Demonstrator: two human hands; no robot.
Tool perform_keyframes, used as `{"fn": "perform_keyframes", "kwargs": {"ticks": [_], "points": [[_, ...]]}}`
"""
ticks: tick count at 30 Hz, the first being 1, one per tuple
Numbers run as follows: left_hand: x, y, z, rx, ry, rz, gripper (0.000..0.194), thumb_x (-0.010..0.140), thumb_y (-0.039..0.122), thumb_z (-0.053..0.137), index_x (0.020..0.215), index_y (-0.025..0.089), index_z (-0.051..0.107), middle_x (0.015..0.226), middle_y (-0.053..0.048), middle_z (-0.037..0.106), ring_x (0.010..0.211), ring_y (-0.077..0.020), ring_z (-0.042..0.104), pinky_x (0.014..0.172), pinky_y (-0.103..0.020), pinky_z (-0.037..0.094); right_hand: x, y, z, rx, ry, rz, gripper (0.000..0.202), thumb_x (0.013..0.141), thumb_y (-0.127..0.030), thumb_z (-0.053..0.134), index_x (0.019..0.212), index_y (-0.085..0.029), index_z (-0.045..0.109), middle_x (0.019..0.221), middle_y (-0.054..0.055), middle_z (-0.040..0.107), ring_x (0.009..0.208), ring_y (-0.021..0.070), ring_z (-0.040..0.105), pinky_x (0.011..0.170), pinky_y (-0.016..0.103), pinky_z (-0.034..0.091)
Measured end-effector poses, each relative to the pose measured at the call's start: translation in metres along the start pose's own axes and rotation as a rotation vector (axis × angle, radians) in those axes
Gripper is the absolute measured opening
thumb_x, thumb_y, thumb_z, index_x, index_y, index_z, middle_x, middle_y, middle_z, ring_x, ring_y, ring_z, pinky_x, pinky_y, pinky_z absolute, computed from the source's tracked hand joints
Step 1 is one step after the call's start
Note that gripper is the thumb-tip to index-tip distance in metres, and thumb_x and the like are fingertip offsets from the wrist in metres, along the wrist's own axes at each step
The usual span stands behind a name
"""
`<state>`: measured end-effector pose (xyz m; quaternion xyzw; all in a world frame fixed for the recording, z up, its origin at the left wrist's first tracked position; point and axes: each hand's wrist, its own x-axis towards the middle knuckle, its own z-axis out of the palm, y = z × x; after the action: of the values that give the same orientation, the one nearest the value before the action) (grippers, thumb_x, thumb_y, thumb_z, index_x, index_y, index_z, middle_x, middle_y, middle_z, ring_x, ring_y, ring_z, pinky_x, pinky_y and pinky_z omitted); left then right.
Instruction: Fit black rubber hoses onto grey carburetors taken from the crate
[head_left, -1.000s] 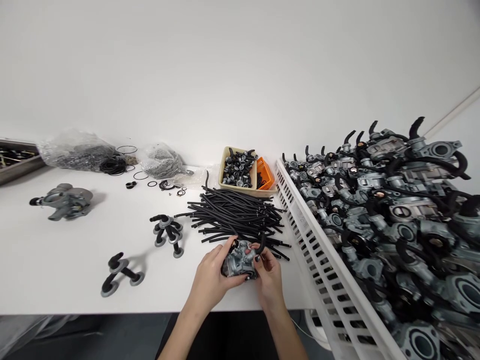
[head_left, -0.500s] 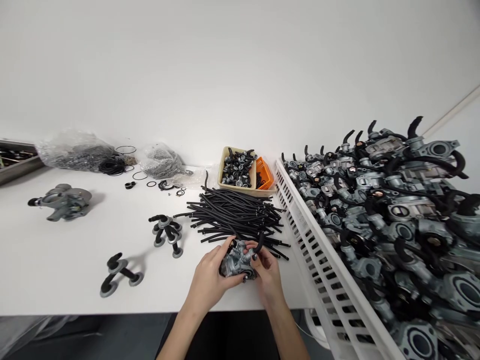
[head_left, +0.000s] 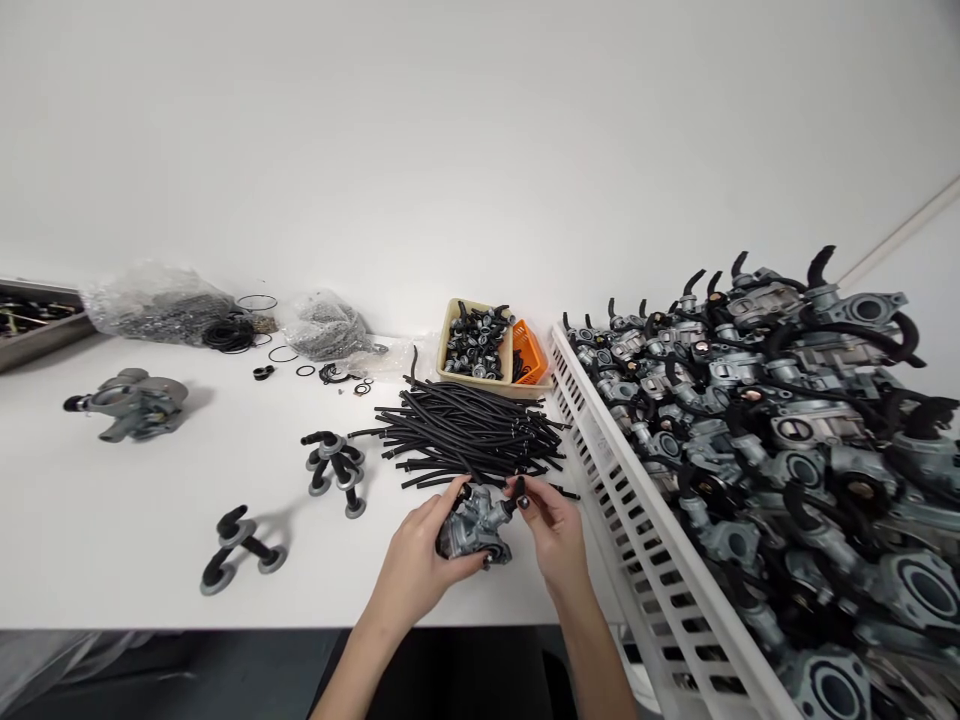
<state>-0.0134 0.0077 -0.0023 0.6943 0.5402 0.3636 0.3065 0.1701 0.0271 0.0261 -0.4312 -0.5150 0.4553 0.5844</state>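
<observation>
A grey metal carburetor [head_left: 474, 528] is held just above the table's front part, with my left hand [head_left: 420, 545] wrapped round its left side. From its upper right sticks out a short black rubber hose [head_left: 517, 492]. My right hand [head_left: 553, 520] pinches that hose between thumb and fingers. Behind both hands lies a loose pile of black rubber hoses [head_left: 472, 425]. Part of the carburetor's left side is hidden by my left fingers.
On the right a white slatted crate [head_left: 660, 570] is heaped with carburetors [head_left: 795, 465]. A cream tray [head_left: 476, 381] of small parts and an orange basket [head_left: 531, 345] stand behind the hoses. Black-stemmed parts [head_left: 238, 545], another carburetor [head_left: 133, 402] and plastic bags [head_left: 322, 322] are on the left.
My right hand has moved from the carburetor's right side up and right onto the short black hose. My left hand keeps its hold, nearly in place.
</observation>
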Motion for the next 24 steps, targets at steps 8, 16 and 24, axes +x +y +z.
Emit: {"fn": "perform_keyframes", "kwargs": {"ticks": [8,16,24], "points": [[0.000,0.002,-0.001,-0.004,-0.001,0.016,0.078,0.073,0.025,0.070,0.144,0.030,0.040,0.131,-0.007,0.060,0.119,-0.0286,0.056,0.101,-0.042,0.044,-0.001,-0.004,-0.019,-0.170,-0.192,-0.257,0.025,0.094,-0.033,0.052,0.085,-0.026,0.074,0.088,0.008,0.071,0.089,0.0249,0.062,0.077,0.037,0.048],[0.000,0.001,-0.001,0.004,-0.026,0.007,0.079,0.074,0.023,0.068,0.145,0.032,0.037,0.137,-0.006,0.056,0.126,-0.0287,0.051,0.105,-0.044,0.040,-0.003,0.000,-0.028,-0.235,-0.235,-0.278,0.030,0.097,-0.028,0.045,0.088,-0.028,0.073,0.104,0.008,0.070,0.094,0.0232,0.063,0.078,0.035,0.048],[0.001,0.001,-0.003,-0.045,-0.043,-0.022,0.077,0.076,0.024,0.067,0.146,0.031,0.035,0.142,-0.005,0.053,0.131,-0.0281,0.047,0.109,-0.045,0.037,-0.006,0.000,-0.031,-0.077,-0.212,-0.207,0.022,0.092,-0.033,0.057,0.108,-0.029,0.071,0.116,0.008,0.068,0.110,0.0264,0.061,0.094,0.042,0.046]]}}
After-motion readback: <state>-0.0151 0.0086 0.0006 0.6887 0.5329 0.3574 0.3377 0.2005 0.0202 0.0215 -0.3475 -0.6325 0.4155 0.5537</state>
